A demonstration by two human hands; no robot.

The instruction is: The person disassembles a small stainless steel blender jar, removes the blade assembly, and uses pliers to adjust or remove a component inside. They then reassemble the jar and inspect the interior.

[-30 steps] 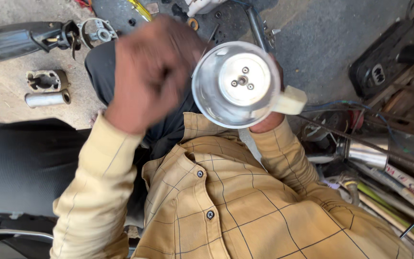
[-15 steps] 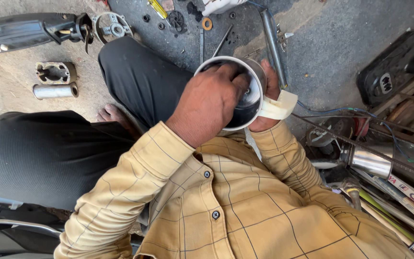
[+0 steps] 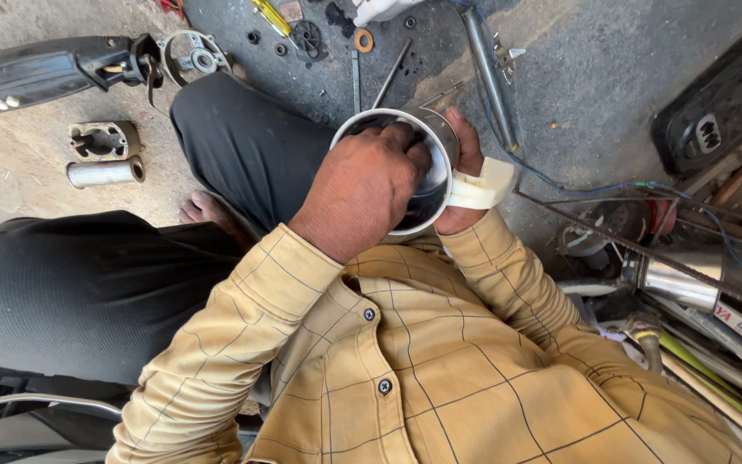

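Left hand (image 3: 362, 185) reaches clenched inside the steel jug (image 3: 427, 185), apparently working its base; right hand (image 3: 465, 150) grips the jug's white handle (image 3: 484, 185), needing steady bracing.

bare floor (image 3: 611, 77) ahead, scrap pile (image 3: 697, 283) crowding right

Repair workshop; screwdriver (image 3: 270, 17), scattered metal parts (image 3: 105, 142)
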